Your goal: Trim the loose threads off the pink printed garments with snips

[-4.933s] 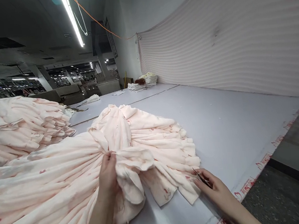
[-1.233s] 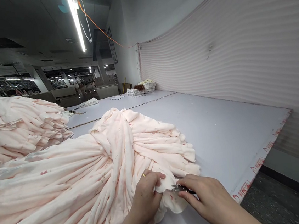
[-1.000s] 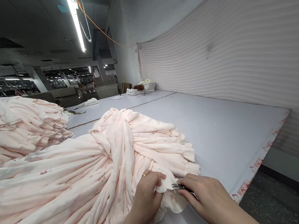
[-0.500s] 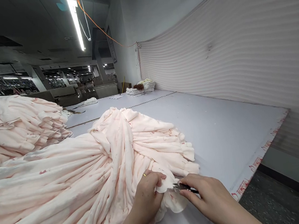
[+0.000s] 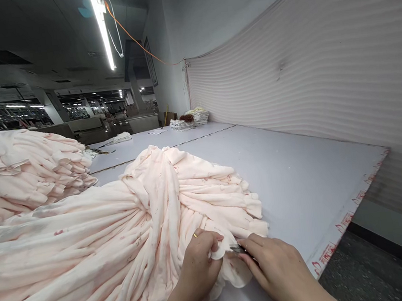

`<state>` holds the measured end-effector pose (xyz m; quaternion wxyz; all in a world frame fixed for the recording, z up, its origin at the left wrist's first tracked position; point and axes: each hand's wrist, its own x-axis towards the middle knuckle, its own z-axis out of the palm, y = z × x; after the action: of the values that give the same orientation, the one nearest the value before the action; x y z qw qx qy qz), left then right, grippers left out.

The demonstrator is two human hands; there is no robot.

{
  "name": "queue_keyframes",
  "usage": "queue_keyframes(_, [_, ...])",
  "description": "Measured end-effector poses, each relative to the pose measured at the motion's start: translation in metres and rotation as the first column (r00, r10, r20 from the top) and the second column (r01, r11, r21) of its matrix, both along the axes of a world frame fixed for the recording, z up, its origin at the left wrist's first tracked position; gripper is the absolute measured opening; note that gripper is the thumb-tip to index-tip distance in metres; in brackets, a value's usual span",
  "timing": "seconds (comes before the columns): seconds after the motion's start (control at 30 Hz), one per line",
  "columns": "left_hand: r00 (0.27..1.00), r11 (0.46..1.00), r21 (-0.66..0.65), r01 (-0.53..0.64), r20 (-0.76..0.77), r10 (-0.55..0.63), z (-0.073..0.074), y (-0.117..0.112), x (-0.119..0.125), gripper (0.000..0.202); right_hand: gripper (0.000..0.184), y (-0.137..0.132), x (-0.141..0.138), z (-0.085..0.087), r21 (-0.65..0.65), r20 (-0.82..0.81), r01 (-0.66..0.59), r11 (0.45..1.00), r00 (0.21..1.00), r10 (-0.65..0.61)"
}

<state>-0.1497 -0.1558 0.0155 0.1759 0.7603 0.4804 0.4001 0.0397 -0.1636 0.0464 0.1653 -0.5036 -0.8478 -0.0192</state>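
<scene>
A big bundle of pale pink printed fabric lies gathered and tied on the grey table. My left hand, with a ring on one finger, is closed on a scalloped edge of the cloth near the front of the bundle. My right hand pinches small metal thread snips, their tips touching the same edge right beside my left fingers.
A second heap of pink fabric rises at the left. Folded white stacks sit at the far end by the ribbed wall. The table edge with red print drops to dark floor at the right.
Since 4.9 s ago my left hand left the knot and took the front edge, and my right hand brought the snips to it. Over the last second the snips crept slightly left.
</scene>
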Motion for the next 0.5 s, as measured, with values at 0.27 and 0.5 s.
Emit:
queue_keyframes(0.27, [0.992,0.995,0.094,0.018,-0.127,-0.006,-0.0041,-0.0012,0.0018,0.012,0.021,0.0040,-0.0056,-0.0105,-0.042,-0.103,0.010,0.999,0.995,-0.014])
queue_keyframes(0.5, [0.993,0.984,0.165,0.063,-0.105,-0.046,-0.0061,-0.0038,-0.0020,0.024,0.023,-0.0001,-0.0011,-0.0038,-0.066,-0.146,-0.029,0.997,0.989,0.019])
